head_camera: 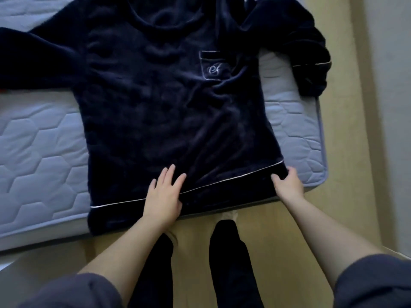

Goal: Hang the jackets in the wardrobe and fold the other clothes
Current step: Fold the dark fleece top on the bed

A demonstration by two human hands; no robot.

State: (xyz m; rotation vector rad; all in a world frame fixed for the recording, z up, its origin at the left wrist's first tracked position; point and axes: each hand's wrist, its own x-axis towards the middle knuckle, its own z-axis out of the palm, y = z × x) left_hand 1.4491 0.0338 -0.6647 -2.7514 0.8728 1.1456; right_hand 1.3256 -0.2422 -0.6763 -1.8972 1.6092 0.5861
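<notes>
- Legs [226, 252]: two, in dark trousers, standing on the floor [278, 236] close against the near edge of the mattress [40, 156]. This stance puts both hands within reach of the garment's near edge.
- Left hand [163, 196]: lies flat on the hem [222, 192] near its middle, fingers straight and spread apart, palm down. Judged purpose: to pin the cloth so it does not slide while the other hand pulls.
- Right hand [288, 185]: holds the hem corner on the person's right, thumb and fingers clamped on the cloth. Judged purpose: to draw the edge taut and take out the creases that run up from this corner.
- Top [155, 96]: one dark blue, velvety, long-sleeved garment, laid front-up on the mattress, hem toward the person and overhanging the near edge slightly, neckline at the far end. It has no front opening, so it is judged to belong to the clothes for folding, not hanging. It is spread flat and not yet folded.
- Trim line [233, 177]: one pale line running across, just above the hem.
- Pocket [210, 65]: one, on the chest, with a pale stitched monogram.
- Sleeves: two. The one on the person's left [33, 61] lies stretched out across the mattress. The one on the right [311, 54] is bunched and droops over the mattress side, so it will need straightening first.
- Mattress: one, quilted, pale blue-grey.
</notes>
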